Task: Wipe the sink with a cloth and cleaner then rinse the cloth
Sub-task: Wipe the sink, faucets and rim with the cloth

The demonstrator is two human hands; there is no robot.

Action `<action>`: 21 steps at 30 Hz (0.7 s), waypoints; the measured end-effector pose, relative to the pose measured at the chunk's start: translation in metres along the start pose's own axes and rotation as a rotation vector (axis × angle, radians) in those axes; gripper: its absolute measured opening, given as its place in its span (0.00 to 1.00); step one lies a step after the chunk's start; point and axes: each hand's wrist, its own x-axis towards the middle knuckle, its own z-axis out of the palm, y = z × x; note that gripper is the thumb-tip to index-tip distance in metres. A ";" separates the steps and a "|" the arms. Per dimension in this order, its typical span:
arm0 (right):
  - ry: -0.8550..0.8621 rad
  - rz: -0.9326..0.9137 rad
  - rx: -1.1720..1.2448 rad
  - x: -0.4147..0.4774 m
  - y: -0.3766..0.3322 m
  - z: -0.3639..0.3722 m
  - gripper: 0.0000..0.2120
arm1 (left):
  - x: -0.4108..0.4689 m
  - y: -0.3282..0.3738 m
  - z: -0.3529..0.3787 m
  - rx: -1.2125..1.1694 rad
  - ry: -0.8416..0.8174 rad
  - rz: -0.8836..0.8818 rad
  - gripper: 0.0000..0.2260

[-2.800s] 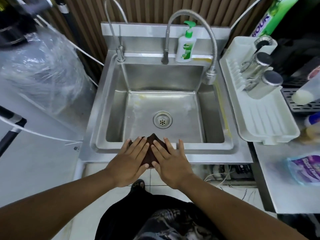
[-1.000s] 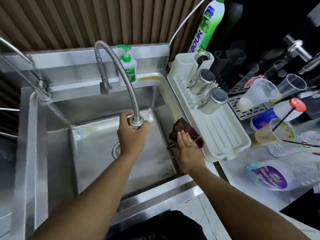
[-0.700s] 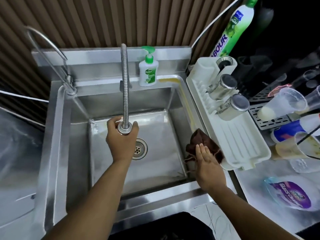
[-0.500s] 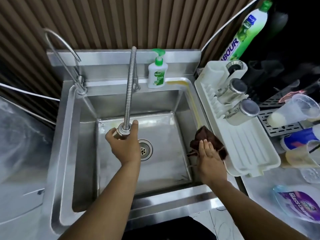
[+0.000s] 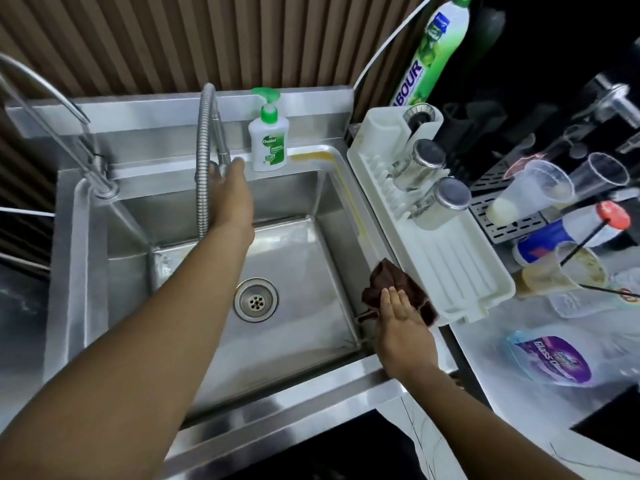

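The steel sink (image 5: 304, 268) lies below me, its drain (image 5: 256, 299) in the middle of the floor. My left hand (image 5: 230, 195) reaches across the basin to the back ledge. Its thumb and fingers sit either side of the tap's upright (image 5: 221, 147), just behind the hanging flexible hose (image 5: 202, 174). My right hand (image 5: 398, 313) lies flat, fingers together, pressing a crumpled brown cloth (image 5: 386, 275) on the sink's right rim. No water is visibly running.
A Dettol pump bottle (image 5: 268, 147) stands on the back ledge. A white drying rack (image 5: 457, 271) with steel cups (image 5: 440, 202) borders the right rim. A green bottle (image 5: 429, 53), plastic cups (image 5: 530, 192) and a purple cleaner pouch (image 5: 550, 362) crowd the right counter. A thin second tap (image 5: 100, 181) stands back left.
My left hand let go of the hose nozzle and moved up and back to the tap's base. The hose now hangs free. My right hand stayed on the cloth at the right rim.
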 end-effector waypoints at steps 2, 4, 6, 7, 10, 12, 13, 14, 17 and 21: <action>-0.011 -0.015 -0.033 0.017 -0.001 -0.002 0.38 | 0.006 0.001 0.003 0.106 0.058 0.148 0.26; -0.024 -0.028 -0.054 0.043 -0.005 -0.011 0.33 | 0.010 -0.003 0.007 0.140 0.077 0.234 0.28; -0.017 -0.055 -0.070 0.071 -0.012 -0.023 0.33 | 0.011 0.000 0.010 0.175 0.071 0.244 0.26; -0.014 -0.067 -0.076 0.083 -0.014 -0.027 0.33 | 0.013 0.002 0.011 0.199 0.057 0.241 0.26; -0.008 -0.076 -0.070 0.096 -0.015 -0.025 0.33 | 0.030 0.008 0.002 0.287 0.027 0.304 0.32; 0.028 -0.068 -0.061 0.079 -0.009 -0.013 0.34 | 0.041 0.011 -0.006 0.383 -0.005 0.358 0.32; 0.065 -0.063 -0.051 0.065 -0.006 -0.005 0.35 | 0.047 0.014 -0.009 0.424 -0.015 0.367 0.32; 0.080 -0.052 -0.039 0.049 -0.002 0.004 0.36 | 0.052 0.016 -0.010 0.463 -0.025 0.365 0.32; 0.127 0.001 -0.018 0.016 -0.001 0.025 0.33 | 0.063 0.018 -0.005 0.496 -0.045 0.378 0.30; 0.212 0.061 -0.005 0.043 -0.023 0.022 0.35 | 0.078 0.024 0.019 0.455 0.013 0.377 0.17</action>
